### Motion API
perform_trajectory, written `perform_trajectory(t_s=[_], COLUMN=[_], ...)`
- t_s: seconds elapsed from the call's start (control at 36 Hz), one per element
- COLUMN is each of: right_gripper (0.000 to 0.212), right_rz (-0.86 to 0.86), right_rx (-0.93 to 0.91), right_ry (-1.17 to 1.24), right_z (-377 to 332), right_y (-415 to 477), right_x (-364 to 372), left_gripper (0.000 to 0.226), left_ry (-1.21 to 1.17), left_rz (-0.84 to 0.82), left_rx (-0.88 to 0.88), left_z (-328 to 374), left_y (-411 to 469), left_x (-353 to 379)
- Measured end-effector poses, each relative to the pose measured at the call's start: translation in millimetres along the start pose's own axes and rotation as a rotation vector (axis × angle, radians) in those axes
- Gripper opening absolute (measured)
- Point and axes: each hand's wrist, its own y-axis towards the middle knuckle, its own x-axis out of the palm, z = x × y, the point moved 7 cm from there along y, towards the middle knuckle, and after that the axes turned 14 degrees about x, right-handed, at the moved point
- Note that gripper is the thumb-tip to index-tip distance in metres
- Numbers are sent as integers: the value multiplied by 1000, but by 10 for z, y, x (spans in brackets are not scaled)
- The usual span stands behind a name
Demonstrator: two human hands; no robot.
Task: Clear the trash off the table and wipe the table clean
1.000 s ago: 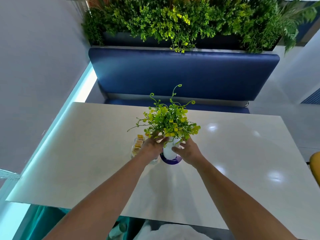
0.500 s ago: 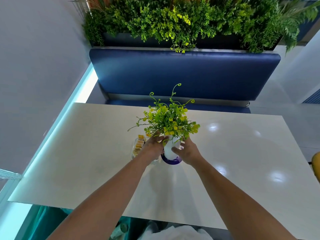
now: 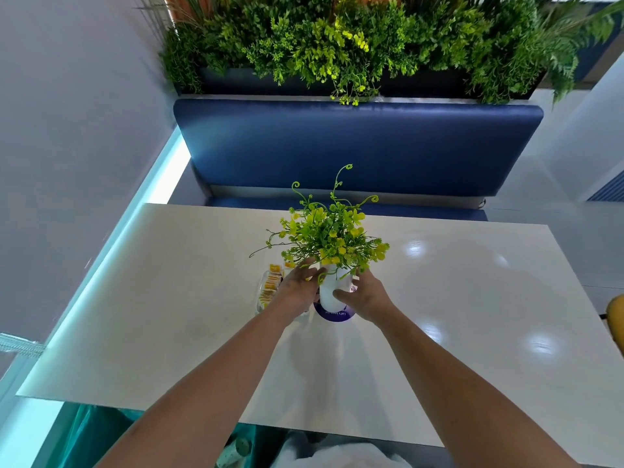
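Observation:
A white vase (image 3: 328, 293) with a green and yellow artificial plant (image 3: 332, 238) stands on a round purple coaster (image 3: 332, 315) in the middle of the white table (image 3: 472, 298). My left hand (image 3: 299, 292) grips the vase from the left and my right hand (image 3: 366, 297) grips it from the right, thumb across its front. Just left of the vase sits a clear container of yellow sachets (image 3: 268, 288), partly hidden behind my left hand.
A blue padded bench (image 3: 358, 143) runs behind the table, topped by a planter of green foliage (image 3: 354, 38). A grey wall with a lit strip (image 3: 111, 251) borders the left side. A yellow chair edge (image 3: 616, 315) shows at the right.
Both hands stay on the vase. The vase and plant have shifted very slightly away from me on the table.

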Motion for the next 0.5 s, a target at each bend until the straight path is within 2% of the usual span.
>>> perform_trajectory(t_s=[0.31,0.42,0.5], right_gripper=[77,90,94], right_rz=[-5,-13,-11], right_rx=[-61,-41,-55], right_ry=[-29,-21,-19], right_z=[-1,25,2], right_y=[-79,-108,-140], right_x=[-80,-114,-139], left_gripper=[39,36,48], left_ry=[29,57,111], left_rz=[10,10,18], left_rx=[11,13,-20], left_z=[77,76,22], left_y=[-84,-117,-154], left_x=[-42,-57,-74])
